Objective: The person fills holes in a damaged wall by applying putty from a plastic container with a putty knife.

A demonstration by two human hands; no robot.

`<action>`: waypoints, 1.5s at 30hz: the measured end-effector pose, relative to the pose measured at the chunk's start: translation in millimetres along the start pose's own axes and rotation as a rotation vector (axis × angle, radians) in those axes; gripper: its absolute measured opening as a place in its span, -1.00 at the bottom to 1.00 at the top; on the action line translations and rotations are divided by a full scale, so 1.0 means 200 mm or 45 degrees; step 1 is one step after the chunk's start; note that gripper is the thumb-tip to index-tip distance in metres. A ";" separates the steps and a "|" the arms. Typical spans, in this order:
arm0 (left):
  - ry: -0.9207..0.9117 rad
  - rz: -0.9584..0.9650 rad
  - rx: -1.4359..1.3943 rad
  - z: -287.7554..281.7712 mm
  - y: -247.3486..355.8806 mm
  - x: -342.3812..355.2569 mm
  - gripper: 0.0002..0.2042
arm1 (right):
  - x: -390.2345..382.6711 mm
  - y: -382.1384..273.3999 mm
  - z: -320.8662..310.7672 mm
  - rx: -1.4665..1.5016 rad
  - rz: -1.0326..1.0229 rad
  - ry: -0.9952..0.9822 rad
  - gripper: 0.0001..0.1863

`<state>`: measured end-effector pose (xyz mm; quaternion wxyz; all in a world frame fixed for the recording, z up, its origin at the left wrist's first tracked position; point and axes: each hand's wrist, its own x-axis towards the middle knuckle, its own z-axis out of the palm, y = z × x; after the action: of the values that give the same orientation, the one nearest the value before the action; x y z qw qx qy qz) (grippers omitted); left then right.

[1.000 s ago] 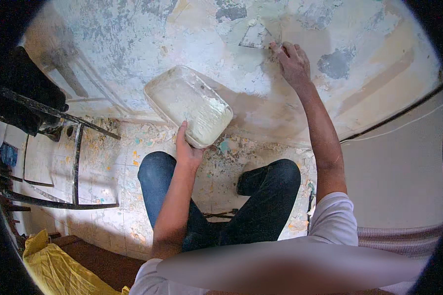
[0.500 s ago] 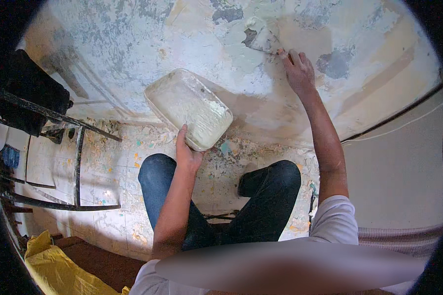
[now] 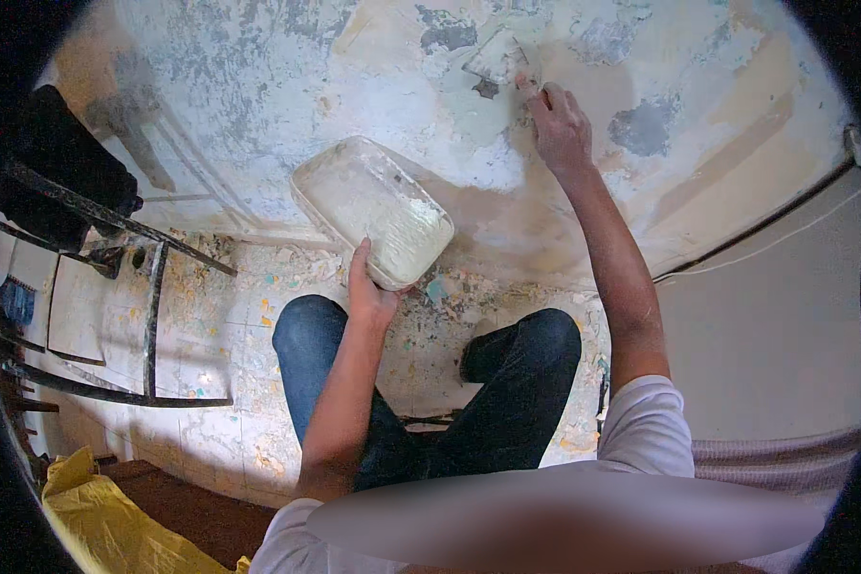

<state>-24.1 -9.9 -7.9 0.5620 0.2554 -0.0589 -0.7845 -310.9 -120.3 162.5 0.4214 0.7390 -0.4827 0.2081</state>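
My left hand (image 3: pixel 373 292) is closed on the near rim of a whitish rectangular plastic tub (image 3: pixel 340 191), its thumb over the edge. The tub is tilted in front of the wall, and pale filler paste (image 3: pixel 413 234) coats its right side. Up on the wall, my right hand (image 3: pixel 560 124) grips a putty knife (image 3: pixel 499 59); its wide blade lies against the patchy wall (image 3: pixel 373 86). A small dark grey bare spot (image 3: pixel 486 89) shows just below the blade, with pale filler around it. My fingers cover most of the knife's handle.
A dark metal frame (image 3: pixel 153 325) stands at the left, with a black cloth (image 3: pixel 67 177) over it. Crumbled paint flakes (image 3: pixel 268 306) litter the floor along the wall. A yellow sheet (image 3: pixel 115 521) lies at lower left, and a grey panel (image 3: pixel 765 325) is at right.
My right hand has moved slightly left and up, and the blade has turned and slid above the dark spot, uncovering more of it. The tub has shifted barely to the right.
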 end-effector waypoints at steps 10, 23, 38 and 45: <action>0.097 0.057 0.031 0.00 0.02 -0.01 -0.48 | -0.15 0.02 0.05 -0.152 0.090 -0.195 -0.33; -0.070 0.101 -0.069 -0.05 -0.01 -0.01 -0.49 | -0.66 -0.51 -0.29 1.113 0.630 -0.255 -0.57; -0.260 0.158 -0.228 -0.02 0.16 -0.06 -0.47 | -0.84 -0.99 -0.69 0.903 0.309 -0.603 -0.59; -0.181 0.159 -0.200 0.03 0.19 -0.11 -0.45 | -0.98 -0.91 -0.69 2.390 1.539 -0.473 -0.67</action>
<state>11.6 -5.2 18.7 0.6223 0.1502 -0.0529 -0.7664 -223.9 131.5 22.4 -0.5480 0.4280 -0.4688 0.5447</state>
